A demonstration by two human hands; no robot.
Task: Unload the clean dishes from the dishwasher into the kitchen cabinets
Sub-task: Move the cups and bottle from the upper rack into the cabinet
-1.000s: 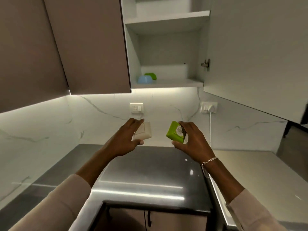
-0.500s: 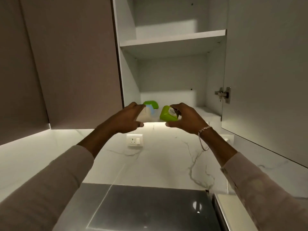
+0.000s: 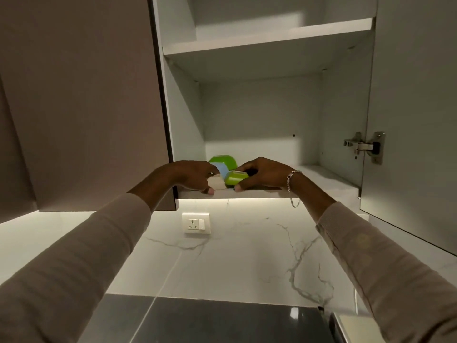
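Note:
Both my hands are raised to the bottom shelf [image 3: 329, 179] of the open wall cabinet. My left hand [image 3: 190, 175] grips a small cream container [image 3: 217, 185] at the shelf's front left edge. My right hand [image 3: 262, 175] grips a small green container [image 3: 235, 178] right beside it, over the shelf's front edge. Behind them on the shelf sit a light blue container [image 3: 222, 169] and another green one [image 3: 222, 160], partly hidden by my fingers.
The cabinet door [image 3: 415, 120] stands open on the right with its hinge [image 3: 366, 146] showing. An upper shelf [image 3: 267, 43] is above. A closed brown door [image 3: 86, 107] is on the left. Below are a wall socket [image 3: 196, 222] and a dark countertop [image 3: 210, 320].
Both hands have risen from above the counter to the cabinet's bottom shelf, carrying the cream and green containers. The view has tilted up toward the cabinet.

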